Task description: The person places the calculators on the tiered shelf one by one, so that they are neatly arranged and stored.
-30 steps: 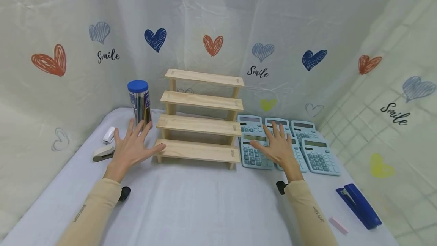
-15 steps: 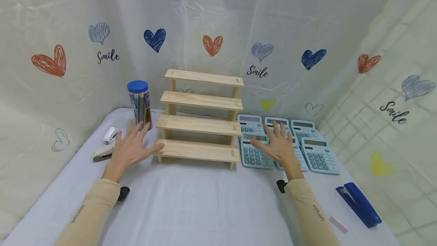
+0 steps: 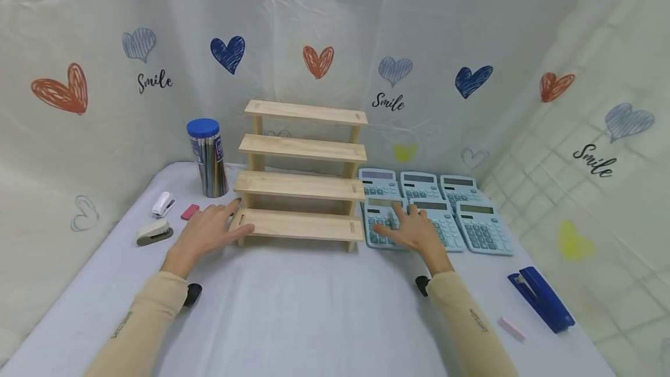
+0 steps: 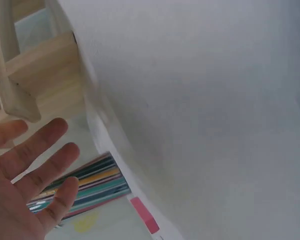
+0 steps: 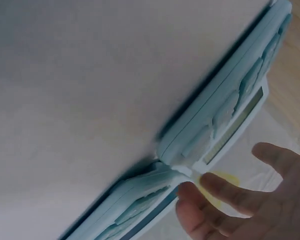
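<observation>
Calculators [image 3: 444, 223] lie beneath the right hand [image 3: 413, 229], shelf [image 3: 300, 185] beside the left hand [image 3: 206, 230], both hands empty.

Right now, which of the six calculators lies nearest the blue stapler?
The calculator at the front row's right end; the other five, farther back or left, lie farther from the blue stapler.

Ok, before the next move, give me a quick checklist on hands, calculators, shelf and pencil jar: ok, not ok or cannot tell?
1. Calculators face up: ok, all six, in two rows.
2. Right hand gripping one: not ok, it holds nothing, over the front row.
3. Left hand free: ok, holds nothing.
4. Left hand off the shelf: cannot tell, it overlaps the lowest step in the head view.
5. Shelf upright: ok.
6. Pencil jar upright, lid on: ok.
</observation>
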### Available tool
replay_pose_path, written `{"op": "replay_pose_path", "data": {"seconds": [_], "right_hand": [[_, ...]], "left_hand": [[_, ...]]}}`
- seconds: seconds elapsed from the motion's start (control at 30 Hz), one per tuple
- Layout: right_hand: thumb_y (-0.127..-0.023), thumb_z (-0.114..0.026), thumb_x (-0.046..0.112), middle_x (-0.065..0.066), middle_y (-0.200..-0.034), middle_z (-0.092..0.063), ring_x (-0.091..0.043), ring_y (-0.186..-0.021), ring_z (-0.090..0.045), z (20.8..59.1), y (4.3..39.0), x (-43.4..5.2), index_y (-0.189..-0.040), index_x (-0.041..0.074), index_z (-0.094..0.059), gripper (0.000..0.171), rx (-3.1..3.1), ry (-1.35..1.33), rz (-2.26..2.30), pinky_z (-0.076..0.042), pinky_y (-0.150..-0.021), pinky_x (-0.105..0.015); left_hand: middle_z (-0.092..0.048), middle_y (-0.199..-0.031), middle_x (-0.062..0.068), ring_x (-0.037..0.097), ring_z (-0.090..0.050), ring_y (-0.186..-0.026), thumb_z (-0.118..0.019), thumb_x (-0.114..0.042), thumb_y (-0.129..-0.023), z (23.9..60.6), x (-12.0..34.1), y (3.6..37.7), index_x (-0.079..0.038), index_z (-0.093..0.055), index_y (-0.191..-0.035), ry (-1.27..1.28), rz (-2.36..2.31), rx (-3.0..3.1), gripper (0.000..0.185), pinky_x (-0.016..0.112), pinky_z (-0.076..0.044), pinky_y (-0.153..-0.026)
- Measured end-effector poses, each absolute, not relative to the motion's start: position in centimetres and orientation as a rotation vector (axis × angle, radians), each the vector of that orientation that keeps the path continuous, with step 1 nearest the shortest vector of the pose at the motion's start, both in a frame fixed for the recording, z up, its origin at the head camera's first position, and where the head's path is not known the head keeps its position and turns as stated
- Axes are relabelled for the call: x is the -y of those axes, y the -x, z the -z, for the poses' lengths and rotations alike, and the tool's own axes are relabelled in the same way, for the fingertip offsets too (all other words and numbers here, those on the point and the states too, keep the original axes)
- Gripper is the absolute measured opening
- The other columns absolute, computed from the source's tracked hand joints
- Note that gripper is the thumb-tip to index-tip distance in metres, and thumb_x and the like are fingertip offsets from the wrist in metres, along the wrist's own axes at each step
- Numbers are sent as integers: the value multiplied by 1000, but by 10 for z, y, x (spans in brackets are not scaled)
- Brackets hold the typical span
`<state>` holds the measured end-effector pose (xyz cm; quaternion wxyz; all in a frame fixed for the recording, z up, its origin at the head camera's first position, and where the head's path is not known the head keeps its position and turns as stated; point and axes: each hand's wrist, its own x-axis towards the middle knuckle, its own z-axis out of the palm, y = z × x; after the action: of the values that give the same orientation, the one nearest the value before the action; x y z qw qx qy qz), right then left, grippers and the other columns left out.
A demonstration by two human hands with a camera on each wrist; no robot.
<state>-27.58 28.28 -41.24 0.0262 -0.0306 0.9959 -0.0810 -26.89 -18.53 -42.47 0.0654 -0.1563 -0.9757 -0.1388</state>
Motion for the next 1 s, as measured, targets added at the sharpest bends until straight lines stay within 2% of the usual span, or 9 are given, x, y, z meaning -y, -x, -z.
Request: {"op": "replay_pose_path", "data": {"seconds": [0.13,0.23,0.37,0.47,0.57,0.77,1.0], "right_hand": [[-85,-42,84,-41,-159,-17,-64,-142,-24,412,281,-274,-161,16,-22,104,-3013,41,226,-32,-106,-74],[-84,-43,85,-42,-159,-15,-64,-142,-23,411,285,-268,-162,16,-21,106,-2980,-7,217,-33,-105,-75],[-82,-41,88,-47,-151,-25,-63,-136,-35,414,289,-260,-162,12,-18,113,-2959,-33,113,-41,-101,-69],[-81,-41,88,-50,-146,-31,-62,-129,-44,417,290,-255,-162,9,-12,116,-2906,-76,53,-46,-99,-63],[-82,-43,86,-51,-145,-30,-61,-126,-48,419,291,-250,-163,10,-8,116,-2850,-136,45,-49,-98,-59],[-83,-46,81,-51,-147,-27,-60,-129,-46,418,292,-243,-162,8,-8,114,-2839,-161,41,-47,-101,-59],[-85,-50,76,-51,-149,-23,-67,-134,-33,412,280,-250,-162,6,-7,113,-2850,-114,267,-41,-101,-71]], "left_hand": [[-71,-111,24,36,-67,-93,-60,-60,-93,424,183,271,-2,-50,-144,514,415,2931,78,53,-52,-78],[-71,-100,19,27,-61,-79,-63,-61,-91,423,182,271,-2,-52,-141,515,427,2934,78,45,-47,-65],[-71,-100,19,25,-58,-77,-63,-62,-90,423,182,269,0,-53,-141,498,425,2948,81,41,-45,-62],[-71,-107,22,26,-61,-82,-62,-61,-91,424,181,266,2,-52,-142,497,443,2968,81,43,-48,-67],[-70,-112,24,29,-63,-86,-62,-59,-92,424,181,263,3,-50,-143,493,486,2990,81,47,-50,-72],[-69,-116,26,29,-63,-88,-64,-54,-93,426,182,264,3,-49,-143,483,553,2986,77,50,-51,-78],[-60,-133,32,32,-62,-101,-65,-52,-93,427,180,264,7,-42,-148,463,638,3002,84,54,-50,-90]]}}
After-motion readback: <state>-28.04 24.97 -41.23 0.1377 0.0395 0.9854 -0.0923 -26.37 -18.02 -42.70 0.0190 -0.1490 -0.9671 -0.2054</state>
